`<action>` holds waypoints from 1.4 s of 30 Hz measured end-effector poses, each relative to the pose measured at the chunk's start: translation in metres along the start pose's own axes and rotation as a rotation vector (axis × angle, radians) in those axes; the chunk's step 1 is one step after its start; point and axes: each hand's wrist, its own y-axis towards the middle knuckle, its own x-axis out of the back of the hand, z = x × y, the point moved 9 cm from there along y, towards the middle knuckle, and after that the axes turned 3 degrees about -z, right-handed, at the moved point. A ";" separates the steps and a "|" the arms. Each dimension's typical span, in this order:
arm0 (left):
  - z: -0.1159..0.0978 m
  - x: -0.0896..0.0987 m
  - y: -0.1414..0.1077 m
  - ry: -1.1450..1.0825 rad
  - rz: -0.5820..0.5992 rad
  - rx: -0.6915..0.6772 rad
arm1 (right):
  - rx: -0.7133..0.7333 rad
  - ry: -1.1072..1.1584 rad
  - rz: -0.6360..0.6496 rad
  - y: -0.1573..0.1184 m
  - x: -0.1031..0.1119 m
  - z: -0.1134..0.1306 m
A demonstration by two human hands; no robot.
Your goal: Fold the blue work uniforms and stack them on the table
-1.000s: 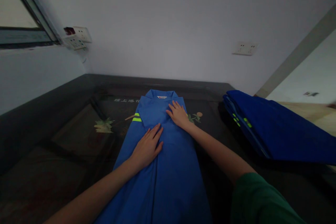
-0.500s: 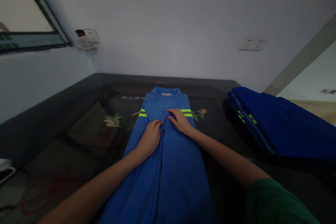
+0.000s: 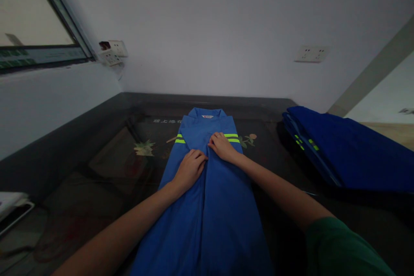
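A blue work jacket (image 3: 233, 207) with yellow-green reflective stripes lies lengthwise on the dark table (image 3: 106, 194), its collar at the far end. My left hand (image 3: 191, 167) rests on the left front panel, fingers bent and closed on the cloth at the front opening. Just above and to the right, my right hand (image 3: 221, 145) pinches the other front edge near the chest. Both sets of fingertips are at the center seam; the exact hold beneath them is partly hidden.
Folded blue garments (image 3: 352, 151) are stacked at the table's right side. A white device (image 3: 14, 207) lies at the left edge. Wall sockets (image 3: 312, 53) and a window (image 3: 35, 17) are beyond the table.
My right hand's fingers have drawn together into a pinch on the front edge. My left hand has moved slightly toward the center seam. The view has shifted slightly.
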 end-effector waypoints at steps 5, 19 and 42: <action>0.002 0.001 0.000 0.015 -0.003 0.013 | -0.023 -0.006 -0.022 -0.005 0.002 0.003; 0.008 -0.003 0.000 -0.072 -0.021 0.086 | -0.017 0.145 -0.087 -0.007 0.008 0.011; 0.013 -0.014 0.000 -0.010 0.089 0.094 | -0.037 0.132 0.236 0.013 -0.004 0.003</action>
